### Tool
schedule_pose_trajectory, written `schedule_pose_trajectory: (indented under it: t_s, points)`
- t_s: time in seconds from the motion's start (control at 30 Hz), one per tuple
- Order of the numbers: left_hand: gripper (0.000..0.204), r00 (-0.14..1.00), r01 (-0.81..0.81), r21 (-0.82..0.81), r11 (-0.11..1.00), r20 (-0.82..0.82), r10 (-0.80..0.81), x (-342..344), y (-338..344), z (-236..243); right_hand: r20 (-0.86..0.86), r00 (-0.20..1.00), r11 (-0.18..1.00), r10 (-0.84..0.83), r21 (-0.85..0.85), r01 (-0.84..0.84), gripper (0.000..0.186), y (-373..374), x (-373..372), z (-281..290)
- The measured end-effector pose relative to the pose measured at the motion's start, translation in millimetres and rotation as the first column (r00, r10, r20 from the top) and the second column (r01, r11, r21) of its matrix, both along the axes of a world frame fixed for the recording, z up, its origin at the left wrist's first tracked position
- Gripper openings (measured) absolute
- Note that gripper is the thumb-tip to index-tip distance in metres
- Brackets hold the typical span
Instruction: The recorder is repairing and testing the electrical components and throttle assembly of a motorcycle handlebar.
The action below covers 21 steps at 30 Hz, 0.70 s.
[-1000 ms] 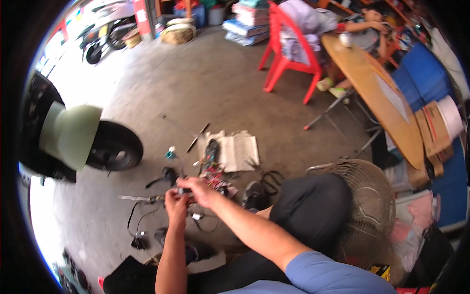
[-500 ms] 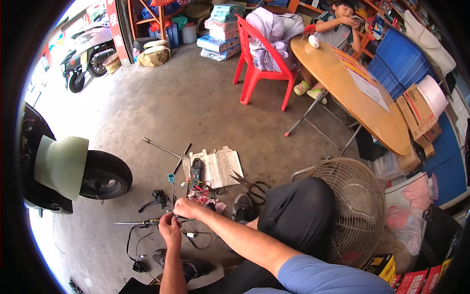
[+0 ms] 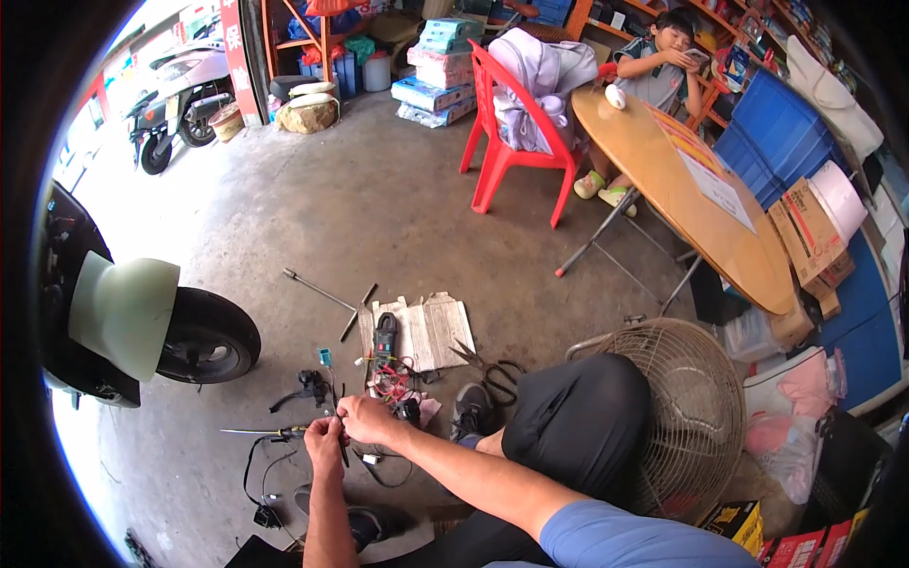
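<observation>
My left hand (image 3: 326,441) and my right hand (image 3: 367,419) are close together low over the floor, both closed in a pinch. Between them runs a thin dark cable (image 3: 344,456), its lower part hanging below the fingers. Where exactly each fingertip grips is too small to make out. A small teal connector (image 3: 325,357) shows just beyond the hands. Left of them lies a screwdriver (image 3: 288,434) with a yellow-and-black handle. A black switch-like part (image 3: 309,386) with a strap rests farther off. Red wires (image 3: 390,379) lead to a clamp meter (image 3: 385,339) beyond my right hand.
The meter lies on flattened cardboard (image 3: 437,331), with large scissors (image 3: 490,367) beside it and a T-shaped wrench (image 3: 327,292) beyond. A scooter wheel (image 3: 220,336) stands left, a wire fan (image 3: 696,426) right. Farther off are a red chair (image 3: 507,166), a folding table (image 3: 653,170) and a seated person (image 3: 658,71).
The whole view has shifted slightly. My right hand has come a little nearer, and the teal connector sits lower. A length of dark cable now shows below the fingers.
</observation>
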<state>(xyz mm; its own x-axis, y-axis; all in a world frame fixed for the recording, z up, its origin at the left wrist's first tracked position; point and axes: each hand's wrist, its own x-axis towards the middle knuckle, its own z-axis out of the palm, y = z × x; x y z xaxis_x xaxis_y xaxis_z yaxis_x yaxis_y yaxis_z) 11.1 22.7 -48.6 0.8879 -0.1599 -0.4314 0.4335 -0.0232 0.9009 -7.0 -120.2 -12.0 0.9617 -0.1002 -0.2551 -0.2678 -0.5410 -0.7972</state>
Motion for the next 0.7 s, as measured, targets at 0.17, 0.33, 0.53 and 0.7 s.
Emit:
schedule_pose_trajectory:
  t_s: [0.17,0.33,0.53,0.7]
  points:
    - [0.02,0.985,-0.023,0.246,0.969,0.171,-0.02,-2,-5,-6,-0.017,0.998,0.998,-0.067,-0.007,0.067,0.021,13,-4,-4]
    - [0.022,1.0,0.013,0.028,1.0,0.0,-0.013,4,-1,1,-0.123,0.991,0.999,-0.048,0.008,0.049,0.023,9,-6,-8]
    - [0.019,0.962,0.051,-0.374,0.926,-0.229,-0.146,11,4,16,-0.075,0.993,0.993,-0.088,0.07,0.093,0.024,2,-11,-2]
    - [0.016,0.981,0.112,-0.182,0.977,-0.134,-0.138,8,2,16,-0.091,0.996,1.0,-0.006,0.024,0.008,0.025,3,-10,-1]
